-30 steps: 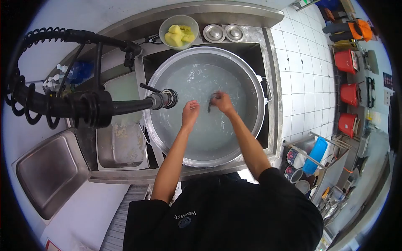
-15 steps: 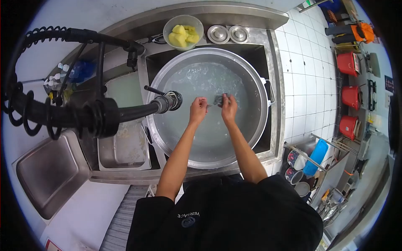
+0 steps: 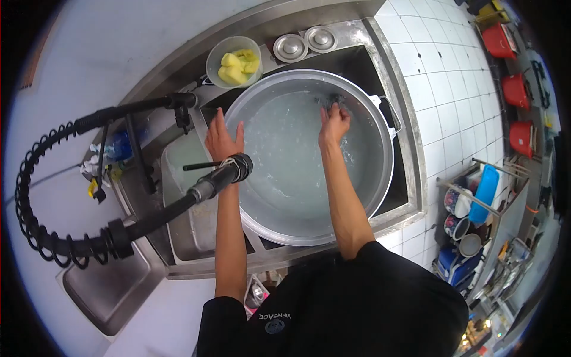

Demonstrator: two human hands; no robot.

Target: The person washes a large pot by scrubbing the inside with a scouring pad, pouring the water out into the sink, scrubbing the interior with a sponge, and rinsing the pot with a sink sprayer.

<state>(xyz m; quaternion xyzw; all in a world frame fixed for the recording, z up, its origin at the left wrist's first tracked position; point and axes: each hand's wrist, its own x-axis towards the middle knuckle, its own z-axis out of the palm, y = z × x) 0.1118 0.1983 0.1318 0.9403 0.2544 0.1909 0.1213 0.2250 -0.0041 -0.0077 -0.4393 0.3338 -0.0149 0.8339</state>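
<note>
A big round aluminium pot [image 3: 388, 169], partly filled with cloudy water, sits in the sink. My right hand [image 3: 334, 127] is inside it near the far right wall, fingers closed around a dark grey steel wool scourer [image 3: 332, 100]. Part of the scourer shows beyond my fingertips, against the pot's inner side. At the pot's left rim is my left hand [image 3: 223, 138], fingers and thumb spread, holding nothing. The spray faucet head [image 3: 239, 168] hangs over my left wrist and hides part of it.
Behind the pot stand a plastic bowl [image 3: 217, 52] of peeled yellow pieces and two round metal lids [image 3: 290, 47] [image 3: 321, 38]. A coiled black faucet hose [image 3: 47, 244] arches at left. Left are a metal basin [image 3: 196, 238] and a steel tray [image 3: 110, 291]; red bins [image 3: 515, 92] line the right.
My left hand has moved from the pot's middle to its left rim and spread its fingers. My right hand has carried the scourer up to the far right wall. The view has shifted and turned.
</note>
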